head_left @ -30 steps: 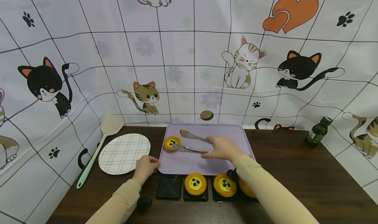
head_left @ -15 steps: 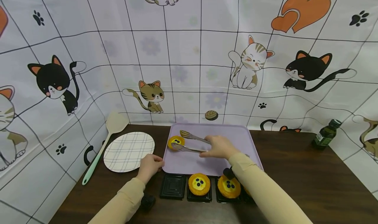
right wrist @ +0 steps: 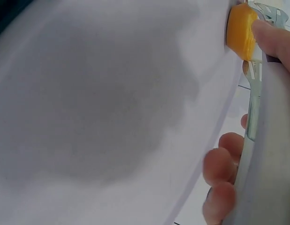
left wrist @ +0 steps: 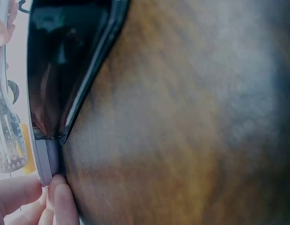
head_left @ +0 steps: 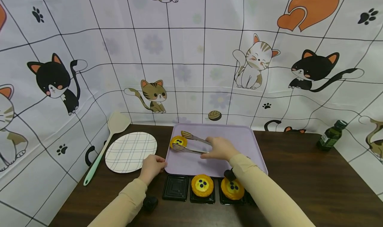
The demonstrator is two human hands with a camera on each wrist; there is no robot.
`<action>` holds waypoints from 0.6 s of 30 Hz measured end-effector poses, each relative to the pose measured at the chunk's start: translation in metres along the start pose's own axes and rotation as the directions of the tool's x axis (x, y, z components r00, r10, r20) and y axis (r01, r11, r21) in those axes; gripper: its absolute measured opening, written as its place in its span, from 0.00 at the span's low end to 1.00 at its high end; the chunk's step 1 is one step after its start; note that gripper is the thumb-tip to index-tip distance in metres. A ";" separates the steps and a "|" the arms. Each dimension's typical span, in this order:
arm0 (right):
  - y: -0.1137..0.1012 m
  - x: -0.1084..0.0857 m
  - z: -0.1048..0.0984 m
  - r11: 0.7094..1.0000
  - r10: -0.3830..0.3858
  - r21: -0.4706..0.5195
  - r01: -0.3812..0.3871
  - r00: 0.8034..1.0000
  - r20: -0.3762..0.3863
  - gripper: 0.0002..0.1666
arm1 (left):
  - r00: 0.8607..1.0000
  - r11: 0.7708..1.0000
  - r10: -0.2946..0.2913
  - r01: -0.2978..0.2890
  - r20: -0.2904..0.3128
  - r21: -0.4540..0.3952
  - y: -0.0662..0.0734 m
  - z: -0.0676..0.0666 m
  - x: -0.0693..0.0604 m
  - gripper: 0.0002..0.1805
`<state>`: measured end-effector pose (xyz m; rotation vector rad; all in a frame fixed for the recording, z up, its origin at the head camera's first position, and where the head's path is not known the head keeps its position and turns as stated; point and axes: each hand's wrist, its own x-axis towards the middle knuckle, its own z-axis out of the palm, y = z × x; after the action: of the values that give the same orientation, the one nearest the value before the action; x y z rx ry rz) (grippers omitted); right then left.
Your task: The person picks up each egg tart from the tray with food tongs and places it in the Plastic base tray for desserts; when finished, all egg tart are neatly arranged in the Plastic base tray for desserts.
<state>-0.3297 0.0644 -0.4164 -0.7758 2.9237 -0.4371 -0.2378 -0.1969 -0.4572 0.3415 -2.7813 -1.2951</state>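
My left hand (head_left: 152, 167) pinches the front left corner of a lilac tray (head_left: 191, 165) between thumb and fingers, also visible in the left wrist view. In my right hand (head_left: 222, 148) is a pair of metal tongs (head_left: 191, 150), gripped with the two arms spread. Their slotted ends lie at either side of a yellow egg tart (head_left: 179, 140) with dark dots, which sits at the tray's left side. In the right wrist view the tart (right wrist: 240, 33) stands between the tongs' ends; whether both ends touch it I cannot tell.
Black square dishes (head_left: 175, 187) line the tray's front edge; two visible ones hold egg tarts (head_left: 202, 185), and my right sleeve hides the row's right end. A checked oval plate (head_left: 130, 152) and a green-handled spatula (head_left: 118, 123) lie left. A green bottle (head_left: 331, 135) stands far right.
The tongs have moved left, so their ends now reach further past the egg tart. My left hand stays on the tray's corner. The head view has shifted a little.
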 end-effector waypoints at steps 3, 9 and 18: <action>0.000 0.000 0.001 1.000 0.004 0.009 -0.004 1.000 -0.007 0.45 | 1.000 1.000 -0.003 0.003 0.004 0.004 0.000 0.000 0.000 0.08; 0.002 -0.002 0.001 0.998 0.005 0.055 -0.003 1.000 -0.028 0.44 | 1.000 1.000 -0.010 0.010 -0.001 0.016 0.000 0.001 0.001 0.08; 0.007 -0.012 -0.004 0.997 -0.012 0.078 0.017 0.998 -0.061 0.43 | 1.000 1.000 -0.004 0.004 0.002 0.010 -0.001 0.001 0.001 0.09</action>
<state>-0.3232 0.0772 -0.4141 -0.7875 2.9373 -0.5822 -0.2392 -0.1967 -0.4589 0.3457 -2.7912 -1.2841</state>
